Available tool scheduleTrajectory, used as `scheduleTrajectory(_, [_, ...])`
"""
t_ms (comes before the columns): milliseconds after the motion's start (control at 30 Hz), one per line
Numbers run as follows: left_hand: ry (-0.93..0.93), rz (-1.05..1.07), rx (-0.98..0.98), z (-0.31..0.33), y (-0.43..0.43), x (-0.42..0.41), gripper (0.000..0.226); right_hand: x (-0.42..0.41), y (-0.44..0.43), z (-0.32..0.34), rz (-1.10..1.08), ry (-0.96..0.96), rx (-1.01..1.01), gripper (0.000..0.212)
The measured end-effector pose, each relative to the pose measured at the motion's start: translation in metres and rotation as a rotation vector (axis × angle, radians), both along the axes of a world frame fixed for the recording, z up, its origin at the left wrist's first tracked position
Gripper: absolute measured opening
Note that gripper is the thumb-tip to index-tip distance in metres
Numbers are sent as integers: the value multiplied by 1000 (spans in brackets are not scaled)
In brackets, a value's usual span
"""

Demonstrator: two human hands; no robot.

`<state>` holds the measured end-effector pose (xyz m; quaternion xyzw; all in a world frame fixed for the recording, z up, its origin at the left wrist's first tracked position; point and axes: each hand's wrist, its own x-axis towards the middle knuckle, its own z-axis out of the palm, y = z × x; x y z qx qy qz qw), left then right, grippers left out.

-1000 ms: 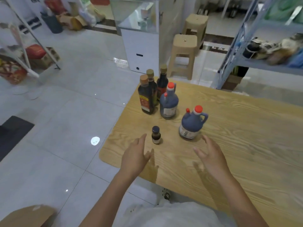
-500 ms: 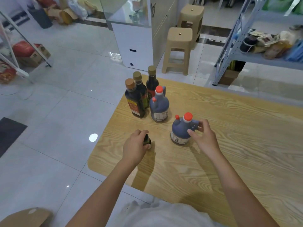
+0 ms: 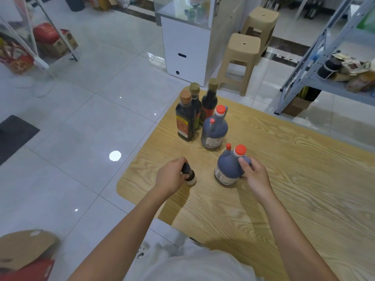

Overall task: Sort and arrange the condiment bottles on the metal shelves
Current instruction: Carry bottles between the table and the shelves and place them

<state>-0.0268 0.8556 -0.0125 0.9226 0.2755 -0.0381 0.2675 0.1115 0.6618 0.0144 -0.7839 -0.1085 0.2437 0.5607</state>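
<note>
while both arms stretch over the wooden table [image 3: 294, 189], the left hand [image 3: 171, 176] has its fingers curled round the small dark bottle [image 3: 190, 176], which leans with its cap towards the palm, near the table's rounded corner at 9 o'clock of the tabletop. at 3 o'clock from it, and apart from it, the right hand [image 3: 254, 174] grips the handle of the near blue jug [image 3: 228, 170], thumb pressed just under its red cap and fingers wrapped behind; whether the jug's base is off the wood i cannot tell. at 12 o'clock from that jug a second blue jug [image 3: 215, 131] stands upright, also red-capped. at its 10 o'clock three tall dark sauce bottles [image 3: 185, 122] huddle close together by the table's far edge. beyond the table, at 2 o'clock, a grey metal shelf [image 3: 324, 84] carries bags and packets; two tan plastic stools [image 3: 242, 55] and a white cabinet [image 3: 186, 47] stand at 12 o'clock on the tiled floor.
</note>
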Motion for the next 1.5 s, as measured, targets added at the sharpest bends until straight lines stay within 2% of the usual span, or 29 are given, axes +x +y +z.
scheduleTrajectory(167, [-139, 198, -258, 19, 31, -44, 28, -28, 41, 13, 105, -15, -35, 19])
scheduleTrajectory(333, [-292, 420, -530, 49, 79, -117, 31, -82, 111, 38, 273, -35, 25, 30])
scheduleTrajectory(600, [-527, 664, -530, 97, 139, -290, 33, -219, 247, 105, 685, -16, 261, 36])
scheduleTrajectory(867, [-778, 1018, -220, 152, 154, -457, 34, -381, 350, 146, 1024, 106, 481, 42])
scheduleTrajectory(1100, [-1007, 1272, 79, 226, 131, -554, 32, -506, 398, 186, 1347, 336, 654, 40])
scheduleTrajectory(1333, [-1122, 1486, 473, 301, 94, -620, 34, -614, 425, 241, 1710, 580, 720, 32])
scheduleTrajectory(1400, [-1108, 1552, 625, 325, 82, -636, 38, -645, 431, 260, 1817, 648, 750, 36])
scheduleTrajectory(1500, [-1070, 1642, 875, 361, 63, -655, 29, -691, 438, 294, 1973, 807, 763, 37])
